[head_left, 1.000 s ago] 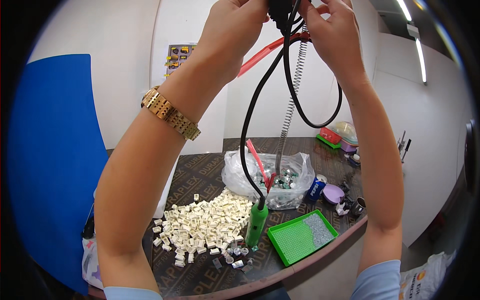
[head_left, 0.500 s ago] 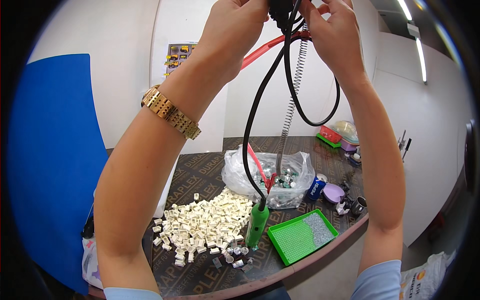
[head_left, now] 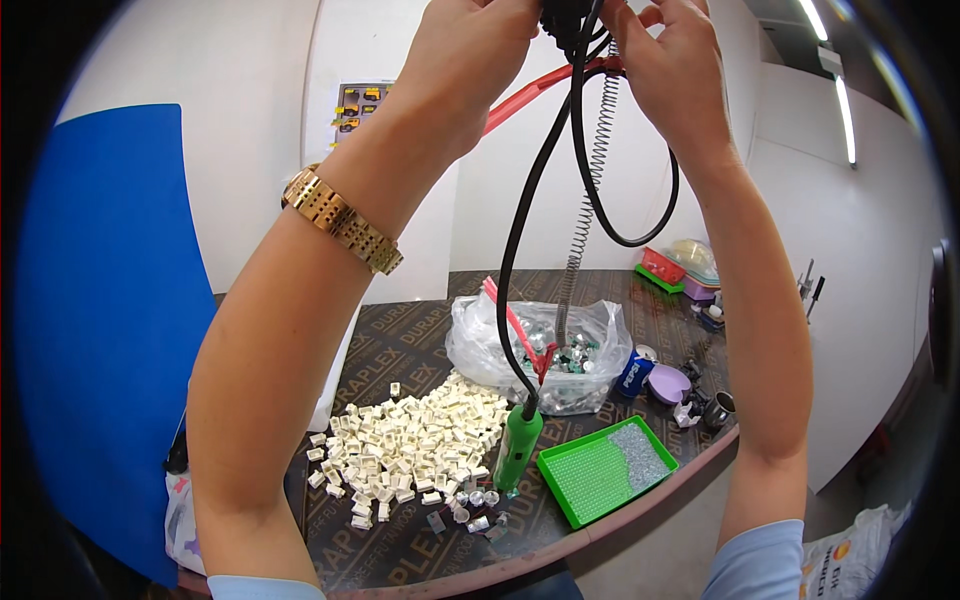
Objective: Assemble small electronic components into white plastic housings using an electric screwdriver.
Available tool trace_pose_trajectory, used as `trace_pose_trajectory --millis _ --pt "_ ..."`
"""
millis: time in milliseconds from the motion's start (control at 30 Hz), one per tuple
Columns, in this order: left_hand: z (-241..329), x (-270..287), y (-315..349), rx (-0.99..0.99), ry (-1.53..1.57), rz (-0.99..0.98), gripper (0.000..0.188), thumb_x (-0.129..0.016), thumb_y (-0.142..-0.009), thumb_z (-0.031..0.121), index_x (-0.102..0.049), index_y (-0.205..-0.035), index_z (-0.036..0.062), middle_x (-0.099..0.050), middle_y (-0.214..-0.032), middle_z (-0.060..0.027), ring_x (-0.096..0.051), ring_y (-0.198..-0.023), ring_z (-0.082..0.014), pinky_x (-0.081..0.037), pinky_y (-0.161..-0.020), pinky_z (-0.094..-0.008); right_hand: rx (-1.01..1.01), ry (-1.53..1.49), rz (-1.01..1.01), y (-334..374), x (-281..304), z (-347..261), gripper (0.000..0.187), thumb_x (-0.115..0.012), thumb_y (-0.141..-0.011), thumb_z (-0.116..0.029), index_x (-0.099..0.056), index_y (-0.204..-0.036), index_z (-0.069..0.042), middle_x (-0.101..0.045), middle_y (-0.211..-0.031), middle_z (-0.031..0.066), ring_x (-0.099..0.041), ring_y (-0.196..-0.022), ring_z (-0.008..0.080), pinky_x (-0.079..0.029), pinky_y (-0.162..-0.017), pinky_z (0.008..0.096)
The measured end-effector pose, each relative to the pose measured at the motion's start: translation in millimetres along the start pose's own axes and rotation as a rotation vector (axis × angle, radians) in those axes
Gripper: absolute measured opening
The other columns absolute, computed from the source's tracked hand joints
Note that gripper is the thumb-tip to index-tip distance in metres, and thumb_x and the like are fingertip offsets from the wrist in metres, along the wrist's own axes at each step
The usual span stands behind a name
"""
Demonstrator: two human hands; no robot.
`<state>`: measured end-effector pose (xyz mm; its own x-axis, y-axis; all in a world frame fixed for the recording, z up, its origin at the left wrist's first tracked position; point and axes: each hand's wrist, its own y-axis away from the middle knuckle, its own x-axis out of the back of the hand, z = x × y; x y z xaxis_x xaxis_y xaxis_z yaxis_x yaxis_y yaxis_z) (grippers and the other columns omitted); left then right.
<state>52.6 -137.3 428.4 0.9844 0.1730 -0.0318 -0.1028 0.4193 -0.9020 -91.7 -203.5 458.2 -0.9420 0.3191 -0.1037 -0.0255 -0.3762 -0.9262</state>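
Raised at the top edge, my left hand (head_left: 475, 75) and my right hand (head_left: 672, 80) close around a dark bundle (head_left: 566, 25) of black cable; the picture's edge cuts off part of the fingers. From it a black cable (head_left: 513, 240) loops down to a green electric screwdriver (head_left: 517, 448), which hangs upright just over the table. A thin coil spring (head_left: 582, 225) and a red strap (head_left: 530, 97) also run from the bundle. The lower red strap (head_left: 515, 320) ties on near the screwdriver's top. My left wrist wears a gold watch (head_left: 345, 222).
Many cream plastic housings (head_left: 400, 445) lie heaped left of the screwdriver. Behind it stands a clear bag (head_left: 480, 350) of small metal parts. A green tray (head_left: 585, 480) with tiny screws sits right, near the table edge. Beyond are a blue can (head_left: 634, 375) and purple dish (head_left: 668, 384).
The screwdriver has swung slightly right and up. Both hands stay almost in place on the cable bundle.
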Motion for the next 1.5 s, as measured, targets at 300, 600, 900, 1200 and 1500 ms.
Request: trace_pose_trajectory --millis 300,600,900,1200,1500 --pt "8.4 16.2 33.6 0.050 0.006 0.110 0.047 -0.051 -0.102 0.044 -0.061 -0.127 0.0057 -0.057 -0.130 -0.0112 -0.048 -0.118 -0.0255 -0.034 -0.103 -0.0429 0.141 0.113 0.066 6.6 14.0 -15.2 0.031 -0.068 -0.089 -0.014 -0.063 -0.118 -0.006 -0.060 -0.111 0.0133 -0.056 -0.082 0.0215 -0.048 -0.078 0.0325" --pt "-5.7 64.2 273.4 0.922 0.379 0.170 0.060 -0.053 -0.096 0.026 -0.038 -0.150 0.0044 -0.060 -0.137 -0.0144 -0.055 -0.121 -0.0133 -0.041 -0.092 -0.0265 0.109 -0.165 -0.390 191.6 131.9 -148.0 0.017 -0.065 -0.089 -0.004 -0.066 -0.106 -0.005 -0.063 -0.107 0.0146 -0.063 -0.091 0.0300 -0.056 -0.073 0.0404" --pt "-28.3 82.6 342.9 1.276 0.726 0.297 0.054 -0.050 -0.098 0.014 -0.038 -0.149 0.0002 -0.059 -0.137 -0.0172 -0.057 -0.119 -0.0146 -0.045 -0.095 -0.0282 -0.679 -0.534 -0.787 307.4 52.8 -219.1 0.054 -0.079 -0.077 -0.002 -0.058 -0.127 -0.003 -0.060 -0.103 0.0132 -0.060 -0.086 0.0280 -0.050 -0.070 0.0358" --pt "-45.3 106.1 359.1 1.351 0.620 0.274 0.056 -0.050 -0.098 0.015 -0.036 -0.149 -0.0033 -0.065 -0.126 -0.0204 -0.060 -0.116 -0.0185 -0.044 -0.097 -0.0284 -0.646 -0.626 -0.902 338.9 23.5 -218.1 0.029 -0.079 -0.075 -0.007 -0.069 -0.103 -0.006 -0.059 -0.084 0.0058 -0.053 -0.076 0.0266 -0.043 -0.068 0.0365" --pt "-36.5 124.4 357.2 0.646 -1.157 -0.331 0.025 -0.062 -0.088 0.000 -0.068 -0.113 0.0042 -0.069 -0.087 -0.0101 -0.066 -0.082 -0.0243 -0.050 -0.075 -0.0335 -0.662 -0.469 -0.397 326.3 125.9 -209.1 0.024 -0.056 -0.101 -0.029 -0.061 -0.108 -0.007 -0.063 -0.088 0.0110 -0.057 -0.071 0.0216 -0.047 -0.061 0.0330"
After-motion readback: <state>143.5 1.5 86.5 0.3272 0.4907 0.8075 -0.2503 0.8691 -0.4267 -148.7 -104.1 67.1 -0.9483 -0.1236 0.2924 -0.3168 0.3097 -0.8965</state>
